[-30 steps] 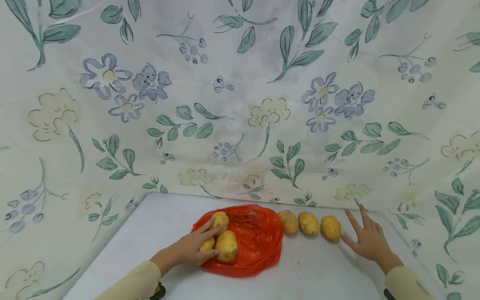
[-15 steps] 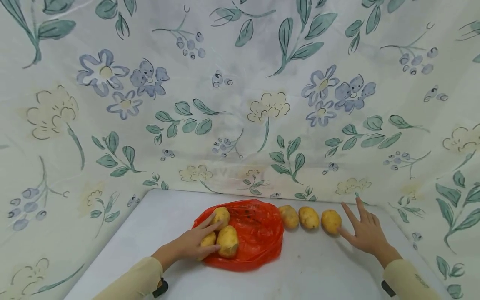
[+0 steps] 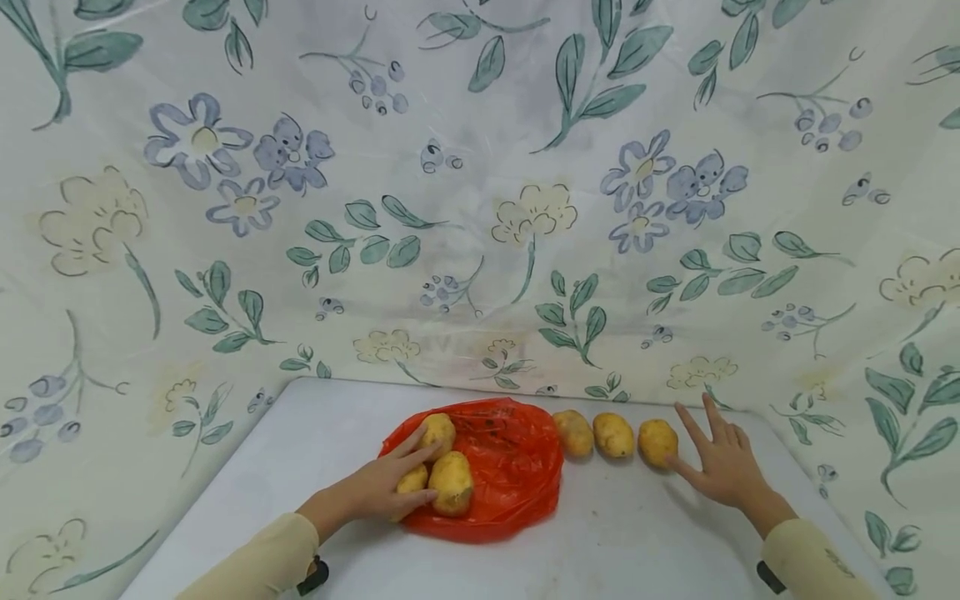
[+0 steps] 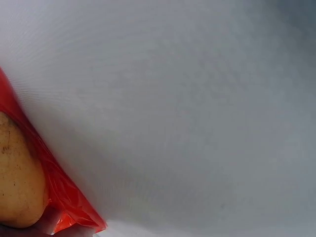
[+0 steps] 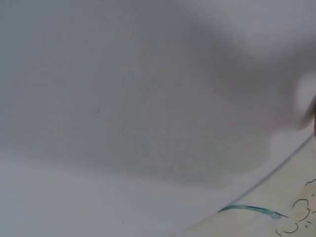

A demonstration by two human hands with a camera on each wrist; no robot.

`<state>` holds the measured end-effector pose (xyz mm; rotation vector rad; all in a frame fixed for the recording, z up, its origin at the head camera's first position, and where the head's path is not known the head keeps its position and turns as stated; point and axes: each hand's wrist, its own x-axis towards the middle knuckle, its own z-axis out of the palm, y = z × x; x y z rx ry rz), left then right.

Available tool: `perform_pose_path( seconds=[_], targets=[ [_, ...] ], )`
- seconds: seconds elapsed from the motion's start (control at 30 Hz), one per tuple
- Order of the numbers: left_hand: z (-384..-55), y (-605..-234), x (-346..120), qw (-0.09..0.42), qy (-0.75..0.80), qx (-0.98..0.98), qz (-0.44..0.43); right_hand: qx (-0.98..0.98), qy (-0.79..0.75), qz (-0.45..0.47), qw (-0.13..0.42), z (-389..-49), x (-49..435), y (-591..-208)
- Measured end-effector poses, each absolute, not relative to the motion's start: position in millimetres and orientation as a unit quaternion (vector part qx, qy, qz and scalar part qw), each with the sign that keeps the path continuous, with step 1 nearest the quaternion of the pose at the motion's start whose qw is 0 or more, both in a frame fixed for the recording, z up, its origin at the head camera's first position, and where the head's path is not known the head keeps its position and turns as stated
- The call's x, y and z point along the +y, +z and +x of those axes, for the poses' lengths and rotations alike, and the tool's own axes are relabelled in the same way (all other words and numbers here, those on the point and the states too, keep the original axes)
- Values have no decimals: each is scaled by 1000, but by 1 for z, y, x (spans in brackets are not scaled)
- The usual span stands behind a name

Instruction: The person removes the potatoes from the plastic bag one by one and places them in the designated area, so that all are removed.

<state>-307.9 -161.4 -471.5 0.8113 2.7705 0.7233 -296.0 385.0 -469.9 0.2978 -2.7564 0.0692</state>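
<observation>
In the head view my left hand (image 3: pixel 380 485) lies across a cluster of potatoes on a red plastic bag (image 3: pixel 517 467), its fingers spread over them. The back potato (image 3: pixel 437 435) is under its fingertips, the front potato (image 3: pixel 452 483) is by the thumb, and another potato (image 3: pixel 413 481) shows between them, partly covered. The left wrist view has one potato (image 4: pixel 19 177) against the red plastic. My right hand (image 3: pixel 727 471) has its fingers spread, the thumb tip right at the rightmost potato (image 3: pixel 657 443) of a row.
Two more potatoes stand in that row, a middle potato (image 3: pixel 613 436) and a left potato (image 3: pixel 573 434) at the bag's right edge. The white table (image 3: pixel 600 542) ends at the back against a floral cloth (image 3: pixel 480 250).
The view has tilted slightly. My right thumb is closer to the rightmost potato than a second ago. The left hand stays on the potatoes.
</observation>
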Motion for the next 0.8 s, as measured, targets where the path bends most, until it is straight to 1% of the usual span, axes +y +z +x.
perform_pose_path(
  seconds=[0.33, 0.47, 0.57, 0.8],
  targets=[
    [-305, -472, -165, 79, 251, 925, 274, -978, 21, 101, 181, -294, 384, -468],
    [-306, -472, -166, 79, 250, 924, 277, -975, 22, 109, 194, -293, 382, -469],
    [-306, -474, -167, 78, 254, 923, 278, -973, 23, 107, 201, -292, 380, -467],
    [-306, -471, -164, 78, 248, 925, 277, -974, 25, 107, 197, -298, 371, -456]
  ],
)
